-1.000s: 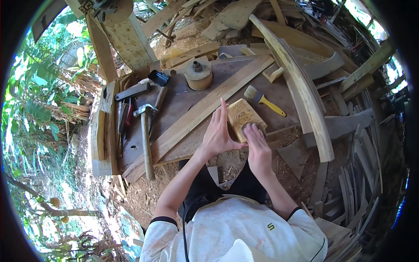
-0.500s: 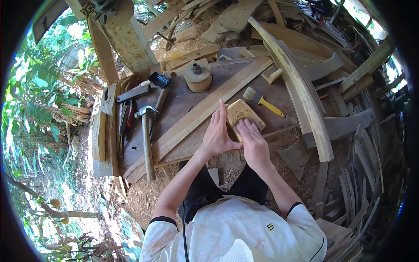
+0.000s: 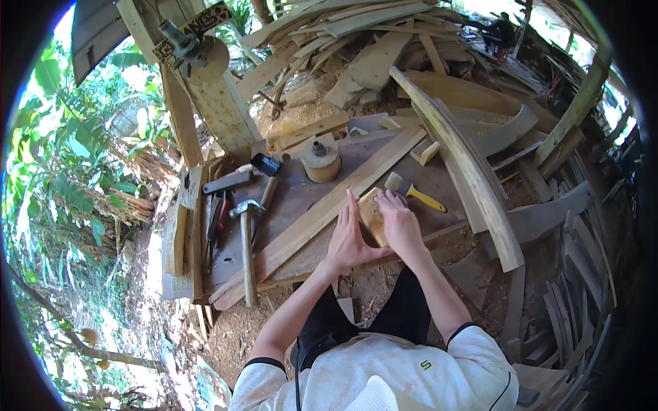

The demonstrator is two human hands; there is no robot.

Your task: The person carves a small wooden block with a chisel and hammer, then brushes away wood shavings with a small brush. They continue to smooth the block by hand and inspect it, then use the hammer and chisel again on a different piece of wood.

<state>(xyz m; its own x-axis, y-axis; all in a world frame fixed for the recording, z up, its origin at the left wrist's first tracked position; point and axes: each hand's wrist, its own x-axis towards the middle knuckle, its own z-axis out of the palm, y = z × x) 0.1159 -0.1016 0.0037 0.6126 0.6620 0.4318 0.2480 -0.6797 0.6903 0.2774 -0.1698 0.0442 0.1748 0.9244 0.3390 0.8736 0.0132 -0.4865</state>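
Observation:
A small pale wooden block (image 3: 371, 218) with rounded corners lies at the near edge of the worktable, in front of me. My left hand (image 3: 347, 238) rests along its left side, fingers stretched upward and thumb spread out along the near end. Over the block's far right part, my right hand (image 3: 400, 223) presses down with bent fingers held together. Whatever lies under those fingertips is hidden. A brush (image 3: 423, 196) with a yellow handle lies just right of the right hand. Beyond the left hand, a long plank (image 3: 312, 233) runs diagonally across the table.
A claw hammer (image 3: 247, 250) lies at the table's left, among other hand tools. A round wooden piece with a metal centre (image 3: 321, 162) stands farther back. On the right rests a long curved timber (image 3: 473, 175). Scrap boards (image 3: 373, 65) are piled behind, with thin offcuts (image 3: 572, 270) at far right.
My right hand has slid over the block toward its far end, leaving more of the left part uncovered. My left hand stays beside the block. The whole view has shifted.

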